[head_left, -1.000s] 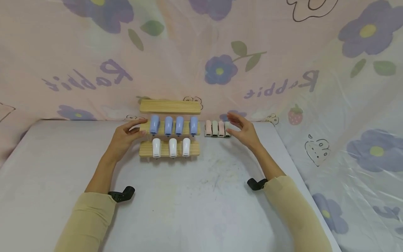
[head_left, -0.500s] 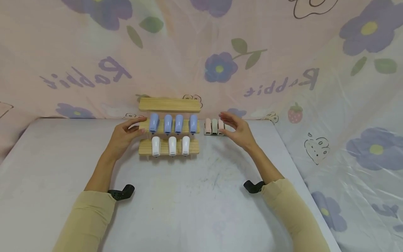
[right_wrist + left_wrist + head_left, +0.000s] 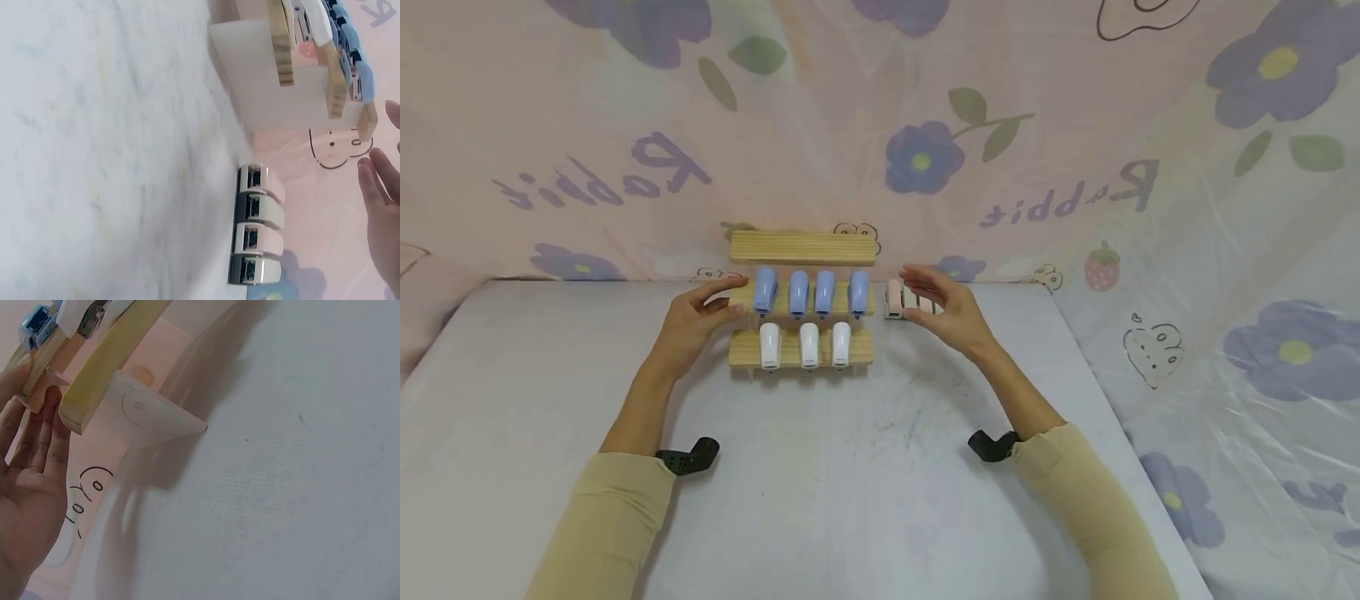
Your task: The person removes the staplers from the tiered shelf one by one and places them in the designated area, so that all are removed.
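A three-tier wooden rack (image 3: 805, 248) on clear supports stands at the back of the table. Several blue mini staplers (image 3: 824, 292) line its middle board, and three white mini staplers (image 3: 808, 345) sit on the lowest board. My left hand (image 3: 688, 329) grips the left end of the middle board, thumb in front and fingers behind it. To the rack's right, my right hand (image 3: 955, 321) is held up with spread, slightly bent fingers, apart from the rack and holding nothing. In the head view it partly covers a row of pink and pale green mini staplers (image 3: 262, 240).
A white-covered table (image 3: 850, 500) extends in front of the rack. Close behind hangs a floral curtain (image 3: 805, 125), which also runs along the right side. Each wrist bears a black camera mount (image 3: 692, 456).
My right hand has moved left toward the rack, passing in front of the pink and green staplers. My left hand stays at the rack's left end.
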### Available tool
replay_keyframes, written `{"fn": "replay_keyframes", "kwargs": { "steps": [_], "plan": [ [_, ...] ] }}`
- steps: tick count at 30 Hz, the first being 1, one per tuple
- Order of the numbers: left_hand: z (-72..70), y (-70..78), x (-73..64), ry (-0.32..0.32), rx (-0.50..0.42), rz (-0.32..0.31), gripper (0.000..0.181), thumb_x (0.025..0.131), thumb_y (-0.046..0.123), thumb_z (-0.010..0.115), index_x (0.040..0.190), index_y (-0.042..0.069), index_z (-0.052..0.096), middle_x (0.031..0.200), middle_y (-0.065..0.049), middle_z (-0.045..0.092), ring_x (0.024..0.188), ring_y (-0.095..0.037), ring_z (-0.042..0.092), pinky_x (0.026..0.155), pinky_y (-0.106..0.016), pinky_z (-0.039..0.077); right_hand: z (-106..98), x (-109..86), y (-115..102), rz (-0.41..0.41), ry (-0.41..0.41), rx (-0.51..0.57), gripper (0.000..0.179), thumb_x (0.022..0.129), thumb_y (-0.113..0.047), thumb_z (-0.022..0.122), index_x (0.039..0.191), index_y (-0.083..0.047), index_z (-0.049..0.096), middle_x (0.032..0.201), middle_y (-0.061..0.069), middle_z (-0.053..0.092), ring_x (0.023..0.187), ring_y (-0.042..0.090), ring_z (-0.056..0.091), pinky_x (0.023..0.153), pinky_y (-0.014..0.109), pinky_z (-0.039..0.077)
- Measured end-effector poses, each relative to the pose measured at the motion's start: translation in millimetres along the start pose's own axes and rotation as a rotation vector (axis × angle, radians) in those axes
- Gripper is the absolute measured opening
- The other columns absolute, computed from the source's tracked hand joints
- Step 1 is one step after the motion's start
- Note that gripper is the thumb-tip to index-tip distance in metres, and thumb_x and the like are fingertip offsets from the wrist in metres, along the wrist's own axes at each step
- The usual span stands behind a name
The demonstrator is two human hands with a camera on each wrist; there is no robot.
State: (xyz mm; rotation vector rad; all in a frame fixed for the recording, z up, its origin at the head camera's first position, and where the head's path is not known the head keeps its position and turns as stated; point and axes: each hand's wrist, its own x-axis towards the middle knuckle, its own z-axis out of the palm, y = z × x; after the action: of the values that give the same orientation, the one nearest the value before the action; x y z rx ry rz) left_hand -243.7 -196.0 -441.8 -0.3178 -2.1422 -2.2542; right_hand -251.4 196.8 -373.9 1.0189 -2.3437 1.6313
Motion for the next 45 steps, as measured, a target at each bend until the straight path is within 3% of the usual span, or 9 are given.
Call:
{"fn": "replay_keyframes", "kwargs": {
  "steps": [12,20,28,35,40,45],
  "plan": [
    [1.4,-1.4,3.0,-0.014,-0.050,0.009,0.047,0.093,-0.001,0.068,0.138,-0.003,0.055,0.140,-0.003,0.052,0.104,-0.012,0.062,0.087,-0.017,0.053,19,10.8,-6,-0.009,-0.035,0.043,0.061,0.082,0.016,0.071,0.137,0.016,0.045,0.134,0.035,0.051,0.124,0.050,0.049,0.105,0.059,0.041],
    [8.4,18.2,-5.7,-0.012,-0.033,-0.018,0.048,0.092,0.001,0.069,0.137,-0.006,0.054,0.143,-0.006,0.050,0.103,-0.011,0.062,0.088,-0.017,0.053,29,19.6,-6,0.013,-0.058,0.047,0.061,0.083,0.012,0.073,0.138,0.014,0.046,0.133,0.032,0.053,0.123,0.050,0.050,0.106,0.056,0.042],
    [8.6,18.9,-7.4,-0.006,-0.017,-0.021,0.048,0.093,0.002,0.069,0.137,-0.006,0.054,0.144,-0.008,0.048,0.103,-0.011,0.062,0.088,-0.017,0.053,38,25.5,-8,0.047,-0.045,-0.012,0.060,0.083,0.008,0.076,0.136,0.012,0.050,0.133,0.028,0.055,0.122,0.043,0.053,0.106,0.054,0.043],
    [8.0,20.1,-8.3,-0.009,-0.032,-0.018,0.048,0.093,0.001,0.069,0.137,-0.007,0.053,0.144,-0.009,0.048,0.101,-0.010,0.063,0.087,-0.018,0.053,45,29.2,23,0.073,-0.020,-0.035,0.066,0.082,0.001,0.080,0.141,0.001,0.051,0.136,0.019,0.057,0.127,0.031,0.053,0.109,0.043,0.043],
    [6.0,17.1,-7.7,-0.006,-0.037,-0.017,0.049,0.093,0.000,0.068,0.138,-0.008,0.052,0.144,-0.008,0.048,0.101,-0.009,0.063,0.087,-0.017,0.053,46,30.5,26,0.064,-0.031,-0.050,0.065,0.082,-0.006,0.082,0.140,-0.004,0.053,0.134,0.012,0.060,0.126,0.023,0.055,0.109,0.034,0.043],
    [2.6,6.6,-3.2,-0.014,-0.049,-0.010,0.049,0.093,-0.001,0.067,0.139,-0.007,0.052,0.146,-0.010,0.046,0.104,-0.011,0.063,0.087,-0.018,0.053,46,31.2,25,0.053,-0.041,-0.064,0.063,0.083,-0.007,0.081,0.140,-0.004,0.054,0.133,0.012,0.060,0.124,0.023,0.056,0.107,0.031,0.044]
  ]
}}
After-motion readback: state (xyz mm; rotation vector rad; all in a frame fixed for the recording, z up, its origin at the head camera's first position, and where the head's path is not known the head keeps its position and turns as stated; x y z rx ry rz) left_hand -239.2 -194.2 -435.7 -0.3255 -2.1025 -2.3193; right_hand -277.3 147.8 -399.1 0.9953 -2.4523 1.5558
